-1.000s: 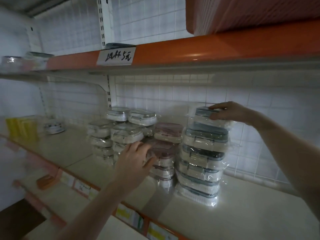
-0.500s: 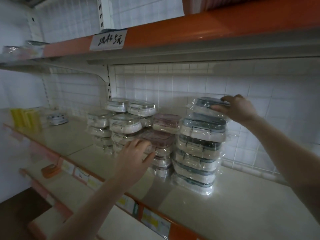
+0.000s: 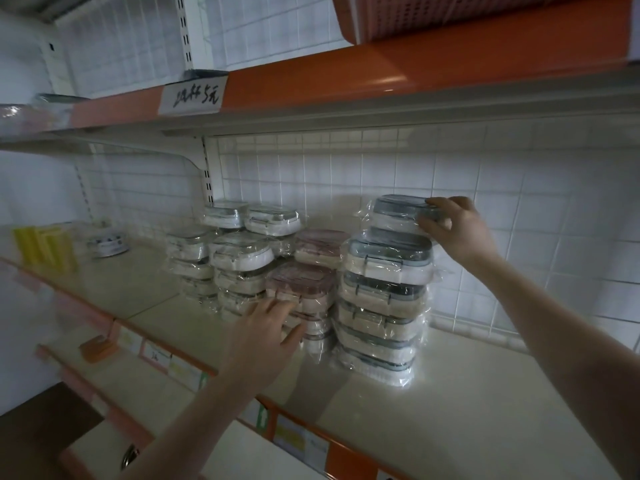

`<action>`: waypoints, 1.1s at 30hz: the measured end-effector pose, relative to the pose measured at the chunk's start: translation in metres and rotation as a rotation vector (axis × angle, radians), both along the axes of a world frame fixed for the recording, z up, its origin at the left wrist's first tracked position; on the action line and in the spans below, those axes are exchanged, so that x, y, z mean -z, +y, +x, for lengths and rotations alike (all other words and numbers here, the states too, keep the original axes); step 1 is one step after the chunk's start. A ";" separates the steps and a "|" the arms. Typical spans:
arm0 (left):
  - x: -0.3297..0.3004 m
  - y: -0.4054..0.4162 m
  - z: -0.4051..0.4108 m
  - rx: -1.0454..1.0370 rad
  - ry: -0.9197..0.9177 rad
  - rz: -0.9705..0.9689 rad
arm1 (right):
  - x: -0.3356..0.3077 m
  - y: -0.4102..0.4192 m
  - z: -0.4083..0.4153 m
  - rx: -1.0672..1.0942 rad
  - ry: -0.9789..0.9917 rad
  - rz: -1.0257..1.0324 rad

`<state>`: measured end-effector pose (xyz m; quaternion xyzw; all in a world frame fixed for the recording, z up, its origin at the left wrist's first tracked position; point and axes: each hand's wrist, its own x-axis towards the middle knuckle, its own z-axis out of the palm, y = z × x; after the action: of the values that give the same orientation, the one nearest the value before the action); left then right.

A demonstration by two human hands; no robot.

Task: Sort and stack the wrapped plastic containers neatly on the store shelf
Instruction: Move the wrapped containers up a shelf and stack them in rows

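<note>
Wrapped plastic containers stand in stacks on the cream shelf (image 3: 485,403). A tall stack with grey-blue lids (image 3: 381,306) is on the right. My right hand (image 3: 457,230) grips the small top container (image 3: 394,211) of that stack by its right end. A lower stack with pink lids (image 3: 304,289) stands just left of it. My left hand (image 3: 263,334) reaches to the front of the pink stack, fingers spread and touching its wrap. White-lidded stacks (image 3: 239,258) fill the space further left and behind.
An orange-edged upper shelf (image 3: 346,77) with a handwritten price tag (image 3: 195,97) hangs overhead. Yellow items (image 3: 45,249) and a small round tin (image 3: 107,242) sit at the far left. Price labels (image 3: 152,355) line the shelf's front edge. A white grid panel (image 3: 519,202) backs the shelf.
My right hand has shifted on the top grey-lidded container, gripping its right end. My left hand stays at the front of the pink stack. The camera has moved slightly.
</note>
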<state>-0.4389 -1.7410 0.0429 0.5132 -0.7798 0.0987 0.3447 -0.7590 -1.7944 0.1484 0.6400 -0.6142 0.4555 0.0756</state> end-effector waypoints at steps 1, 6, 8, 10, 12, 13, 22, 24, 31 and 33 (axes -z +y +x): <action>0.002 0.001 0.001 0.006 -0.009 0.006 | 0.002 0.000 0.000 -0.007 -0.015 -0.029; 0.003 0.006 0.005 0.012 -0.016 -0.007 | 0.013 0.000 -0.002 -0.052 -0.071 -0.115; 0.004 0.008 0.006 0.010 -0.013 0.003 | 0.016 -0.001 -0.004 -0.074 -0.088 -0.146; 0.004 0.008 0.008 0.003 -0.016 0.022 | 0.017 -0.003 -0.006 -0.079 -0.083 -0.144; 0.005 0.007 0.009 -0.008 -0.017 0.026 | 0.014 -0.005 -0.008 -0.087 -0.069 -0.129; 0.005 0.007 0.010 -0.013 -0.015 0.033 | 0.012 -0.006 -0.009 -0.090 -0.064 -0.125; 0.013 -0.004 0.000 0.009 -0.002 0.093 | 0.022 -0.007 -0.015 -0.088 -0.087 -0.098; 0.014 -0.003 -0.003 0.019 0.007 0.091 | 0.021 -0.006 -0.012 -0.128 -0.144 -0.132; 0.011 -0.003 -0.005 0.051 0.001 0.124 | 0.032 -0.003 -0.007 -0.196 -0.173 -0.245; 0.011 -0.004 -0.004 0.049 0.002 0.122 | 0.030 -0.006 -0.006 -0.190 -0.164 -0.231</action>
<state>-0.4428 -1.7445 0.0317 0.5140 -0.7965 0.0419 0.3155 -0.7647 -1.8000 0.1185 0.6427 -0.4986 0.5790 0.0550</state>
